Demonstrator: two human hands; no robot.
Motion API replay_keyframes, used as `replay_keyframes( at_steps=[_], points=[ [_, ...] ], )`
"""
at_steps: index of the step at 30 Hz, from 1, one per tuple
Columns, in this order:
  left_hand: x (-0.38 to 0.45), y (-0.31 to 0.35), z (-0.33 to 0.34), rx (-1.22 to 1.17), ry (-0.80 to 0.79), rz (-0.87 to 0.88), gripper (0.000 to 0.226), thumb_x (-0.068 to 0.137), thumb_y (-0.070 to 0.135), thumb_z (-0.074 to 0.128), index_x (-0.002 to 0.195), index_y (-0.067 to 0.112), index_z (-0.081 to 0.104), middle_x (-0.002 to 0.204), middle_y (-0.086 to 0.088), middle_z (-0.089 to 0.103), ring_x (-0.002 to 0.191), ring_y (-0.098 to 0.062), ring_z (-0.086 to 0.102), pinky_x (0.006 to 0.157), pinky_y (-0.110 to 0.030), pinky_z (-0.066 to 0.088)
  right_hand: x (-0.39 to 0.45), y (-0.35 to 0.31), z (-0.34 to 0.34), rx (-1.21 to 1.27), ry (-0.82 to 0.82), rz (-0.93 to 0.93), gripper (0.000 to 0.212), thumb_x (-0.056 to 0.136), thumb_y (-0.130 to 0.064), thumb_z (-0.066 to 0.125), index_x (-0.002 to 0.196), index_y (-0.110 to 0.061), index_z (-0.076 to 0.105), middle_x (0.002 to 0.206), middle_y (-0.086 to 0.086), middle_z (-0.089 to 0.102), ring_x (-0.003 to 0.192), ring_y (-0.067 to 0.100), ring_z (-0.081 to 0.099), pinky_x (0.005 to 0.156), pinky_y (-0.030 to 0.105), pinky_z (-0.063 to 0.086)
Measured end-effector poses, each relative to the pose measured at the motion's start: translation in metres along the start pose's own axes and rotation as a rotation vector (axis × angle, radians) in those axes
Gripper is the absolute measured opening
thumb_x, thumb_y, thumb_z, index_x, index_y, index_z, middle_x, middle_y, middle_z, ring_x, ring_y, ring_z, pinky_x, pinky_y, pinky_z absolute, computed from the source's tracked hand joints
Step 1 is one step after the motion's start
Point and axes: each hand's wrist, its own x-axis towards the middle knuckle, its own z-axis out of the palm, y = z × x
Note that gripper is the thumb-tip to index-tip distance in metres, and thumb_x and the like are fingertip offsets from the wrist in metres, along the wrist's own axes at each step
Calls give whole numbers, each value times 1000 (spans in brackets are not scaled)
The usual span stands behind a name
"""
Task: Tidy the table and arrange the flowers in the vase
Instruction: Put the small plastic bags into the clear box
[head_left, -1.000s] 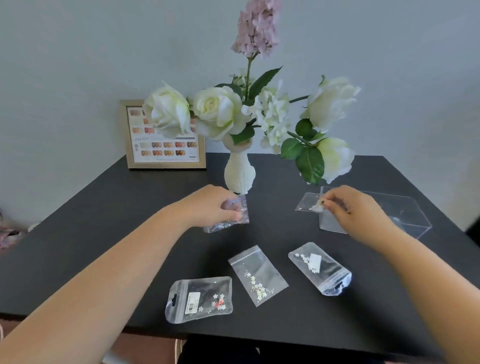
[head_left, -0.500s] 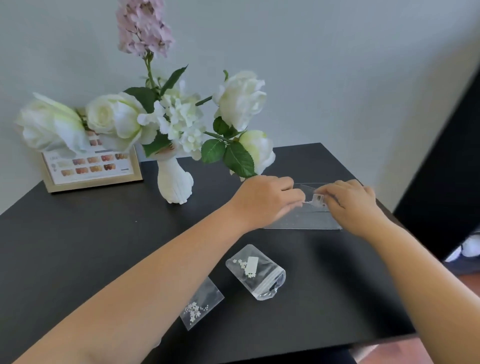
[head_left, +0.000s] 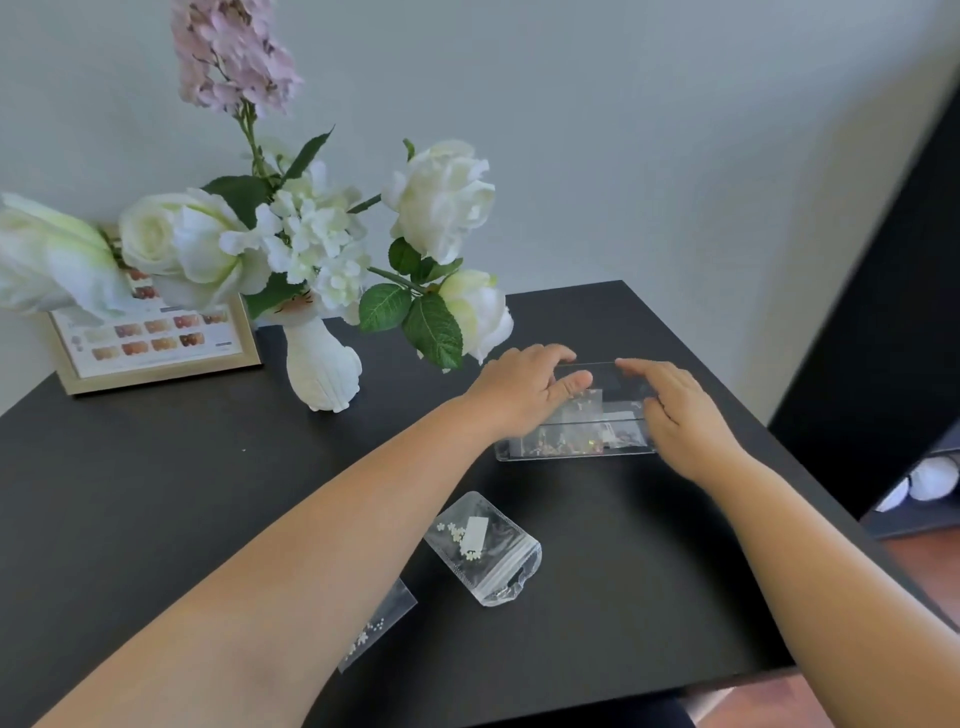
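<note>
Reaching out over the black surface, both of the person's hands are at a clear tray near the far right edge. The left hand sits at the tray's left end with fingers loosely spread, thumb pressing down on a little bag inside the tray. The right hand is at the tray's right end, fingers also spread and curved over the rim, not pinching anything as far as the head view shows. The tray has a few small packets in it, kinda hard to make out through the plastic.

Closer to the person, a puffy zip bag with tiny white flower bits lies loose on the surface, and a flatter bag peeks out from under the left forearm.

The white vase stands upright to the left of the tray, well apart from it, holding white roses and a tall pink stem. A framed colour chart leans against the wall behind it.
</note>
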Motion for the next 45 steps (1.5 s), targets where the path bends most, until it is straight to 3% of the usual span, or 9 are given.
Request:
replay_keyframes(
  at_steps=[7, 11, 14, 18, 22, 25, 30, 38, 45],
  points=[
    [-15, -9, 11, -137, -74, -95, 49, 103, 45, 39, 147, 24, 43, 143, 0, 43, 134, -26, 32, 112, -44, 29, 14, 13, -9, 24, -32, 68, 55, 87, 1, 32, 127, -34, 48, 126, -10, 62, 83, 12, 53, 80, 26, 38],
    [-39, -8, 6, -285, 49, -49, 48, 104, 36, 44, 148, 19, 43, 145, 3, 43, 131, -12, 41, 109, -35, 37, 9, -3, -7, 33, 130, 47, 40, 95, -5, 38, 125, -26, 54, 132, -1, 56, 126, 22, 46, 101, 34, 37],
    [-70, -21, -5, -325, 149, 17, 45, 101, 35, 50, 144, 25, 46, 139, 11, 45, 121, 6, 41, 99, -11, 35, -9, -34, -7, 136, 257, -22, 28, 94, -19, 46, 106, -40, 59, 110, -23, 59, 112, 7, 51, 88, 23, 40],
    [-126, -53, -32, -400, 56, -116, 41, 91, 35, 67, 128, 45, 55, 120, 22, 59, 107, 4, 57, 86, -17, 42, -42, -76, 12, 123, -136, -17, 10, 88, -34, 53, 86, -41, 60, 80, -18, 65, 68, 2, 58, 63, 12, 45],
    [-181, -80, -59, -260, -476, -222, 68, 65, 58, 83, 124, 64, 48, 132, 38, 43, 124, 12, 38, 99, -23, 35, -61, -106, 34, -65, -504, -31, 14, 85, -53, 51, 89, -41, 58, 80, -15, 64, 74, -2, 58, 70, 28, 52],
    [-211, -87, -63, -94, -598, -233, 89, 47, 66, 86, 124, 73, 41, 142, 49, 16, 135, 1, 18, 106, -36, 25, -59, -121, 39, -130, -591, -52, 37, 72, -72, 51, 99, -47, 51, 84, -16, 58, 76, -1, 56, 62, 25, 45],
    [-224, -90, -55, -79, -419, -327, 76, 43, 57, 91, 107, 57, 50, 136, 37, 27, 127, -4, 25, 98, -36, 34, -62, -136, 55, -265, -682, -69, 68, 56, -68, 64, 114, -46, 37, 95, -14, 50, 91, 10, 52, 73, 29, 46],
    [-202, -89, -47, -173, -125, -330, 36, 66, 43, 87, 81, 36, 55, 74, 13, 58, 61, 2, 51, 58, -22, 40, -54, -132, 52, 51, -430, -112, 52, 90, -19, 60, 132, -42, 38, 82, -8, 65, 65, 5, 61, 53, 12, 43],
    [-165, -53, -50, -349, 87, -111, 3, 83, 40, 73, 84, 37, 74, 88, 21, 72, 87, 0, 65, 72, -18, 46, -1, -104, -8, 207, -96, -247, 33, 98, -16, 46, 109, -44, 61, 87, -17, 67, 67, 7, 52, 58, 12, 40]
  ],
)
